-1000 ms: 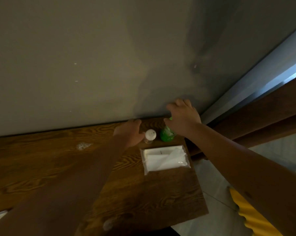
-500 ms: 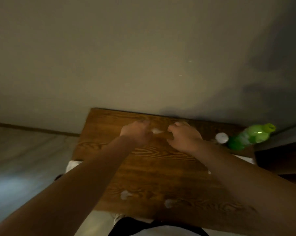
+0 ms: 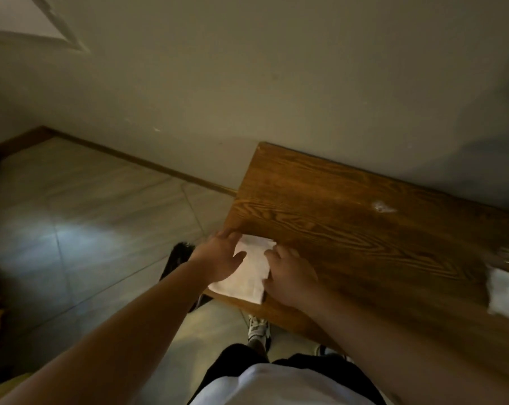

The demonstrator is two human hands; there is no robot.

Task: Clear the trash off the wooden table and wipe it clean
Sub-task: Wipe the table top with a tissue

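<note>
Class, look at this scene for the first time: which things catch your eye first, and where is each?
Both hands, left hand and right hand, press on a white paper sheet at the near left corner of the brown wooden table. A small white crumpled scrap lies farther back, near the wall.

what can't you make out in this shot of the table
Head view, the only one:
- White paper at the table corner: both hands, left hand and right hand, cover its sides, so any grip is unclear.
- White packet: cut off by the right edge and blurred.
- White smear: too small to tell crumbs from residue.
- Dark object on the floor: partly behind the left arm.
</note>
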